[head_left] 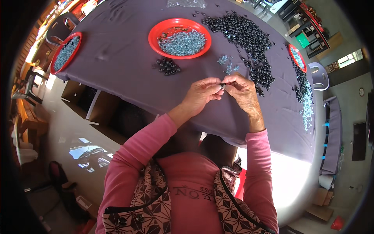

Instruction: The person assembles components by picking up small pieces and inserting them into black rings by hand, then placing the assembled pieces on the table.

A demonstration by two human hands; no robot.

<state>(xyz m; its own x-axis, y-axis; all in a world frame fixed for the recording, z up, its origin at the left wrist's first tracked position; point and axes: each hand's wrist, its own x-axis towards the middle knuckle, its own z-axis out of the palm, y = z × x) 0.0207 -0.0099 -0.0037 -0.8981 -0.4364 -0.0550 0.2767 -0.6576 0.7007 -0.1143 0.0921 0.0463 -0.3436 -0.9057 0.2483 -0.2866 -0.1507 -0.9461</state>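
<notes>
My left hand (201,93) and my right hand (242,93) meet fingertip to fingertip above the near part of the table. Pinched between them is a small black piece (222,85), mostly covered by the fingers. It resembles the black round pieces (249,35) heaped beyond my right hand. A smaller cluster of black pieces (168,67) lies beyond my left hand. Farther off, a red plate (153,44) holds many small bluish, shiny pieces (183,43). A few loose bluish pieces (230,66) lie just past my right fingers.
A purple-grey cloth (113,62) covers the table. Another red plate (79,43) stands at its left edge, one more (292,52) at the right. Black and bluish pieces (307,105) spread along the right side. Open cardboard boxes (103,113) stand below the left edge.
</notes>
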